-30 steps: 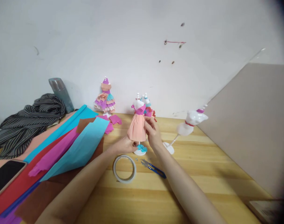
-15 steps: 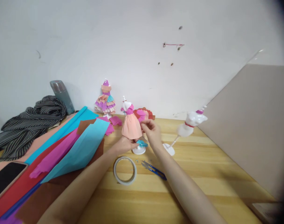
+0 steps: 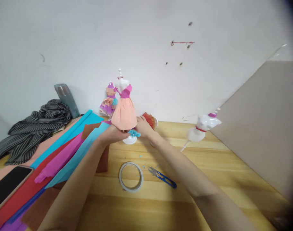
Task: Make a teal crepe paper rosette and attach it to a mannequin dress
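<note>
My left hand (image 3: 113, 134) is closed round the lower part of a small white dress form (image 3: 123, 84), beneath its skirt. The form leans slightly and wears a magenta paper bodice (image 3: 125, 93) and a gathered peach paper skirt (image 3: 124, 115). A teal pleated paper bow (image 3: 134, 133) sits by my left thumb, above the round white base (image 3: 129, 140); whether the thumb pinches it I cannot tell. My right hand (image 3: 144, 126) is just right of the skirt, its fingertips partly hidden. Close behind it lies a red-orange pleated paper piece (image 3: 149, 120).
A tape roll (image 3: 131, 177) and blue thread snips (image 3: 162, 177) lie in front. A second white dress form (image 3: 204, 125) tilts at right. Behind stands a dressed form (image 3: 109, 102). Crepe paper sheets (image 3: 64, 144), a phone (image 3: 10, 186), striped cloth (image 3: 40, 125) and a bottle (image 3: 67, 101) fill the left.
The peach-skirted form has risen and shifted left, carried by my left hand. My right hand has moved left and away from me, and now covers part of the paper pieces behind.
</note>
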`<state>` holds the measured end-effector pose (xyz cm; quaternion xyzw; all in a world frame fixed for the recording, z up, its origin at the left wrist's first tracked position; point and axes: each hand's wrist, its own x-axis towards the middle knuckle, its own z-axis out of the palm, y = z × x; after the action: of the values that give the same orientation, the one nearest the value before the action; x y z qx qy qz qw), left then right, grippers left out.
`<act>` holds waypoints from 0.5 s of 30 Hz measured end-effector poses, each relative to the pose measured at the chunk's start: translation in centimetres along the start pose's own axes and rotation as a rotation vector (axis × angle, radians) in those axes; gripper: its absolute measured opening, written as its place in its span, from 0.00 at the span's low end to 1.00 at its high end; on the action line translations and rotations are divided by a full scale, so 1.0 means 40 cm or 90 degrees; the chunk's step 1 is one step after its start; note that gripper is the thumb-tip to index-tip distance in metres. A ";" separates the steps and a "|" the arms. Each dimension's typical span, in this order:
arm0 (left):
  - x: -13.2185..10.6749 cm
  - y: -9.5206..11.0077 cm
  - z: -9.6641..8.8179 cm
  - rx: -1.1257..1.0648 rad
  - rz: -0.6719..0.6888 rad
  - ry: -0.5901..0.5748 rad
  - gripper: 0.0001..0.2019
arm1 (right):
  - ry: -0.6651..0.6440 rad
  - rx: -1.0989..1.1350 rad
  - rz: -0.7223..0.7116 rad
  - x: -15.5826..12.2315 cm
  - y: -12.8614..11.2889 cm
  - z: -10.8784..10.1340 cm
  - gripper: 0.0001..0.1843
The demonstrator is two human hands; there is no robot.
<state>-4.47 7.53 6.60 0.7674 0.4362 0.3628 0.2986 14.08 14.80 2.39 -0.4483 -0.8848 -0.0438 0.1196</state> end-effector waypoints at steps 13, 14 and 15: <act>-0.049 0.064 -0.121 0.213 0.058 0.213 0.08 | 0.001 -0.032 0.075 0.041 -0.038 0.057 0.18; -0.051 0.070 -0.125 0.211 0.067 0.210 0.08 | 0.015 -0.012 0.069 0.039 -0.030 0.052 0.17; -0.053 0.076 -0.129 0.206 0.078 0.209 0.08 | 0.032 0.012 0.064 0.037 -0.018 0.044 0.17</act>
<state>-8.08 5.02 11.22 0.7612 0.4841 0.4251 0.0742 12.36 15.84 1.09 -0.4897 -0.8583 -0.0405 0.1477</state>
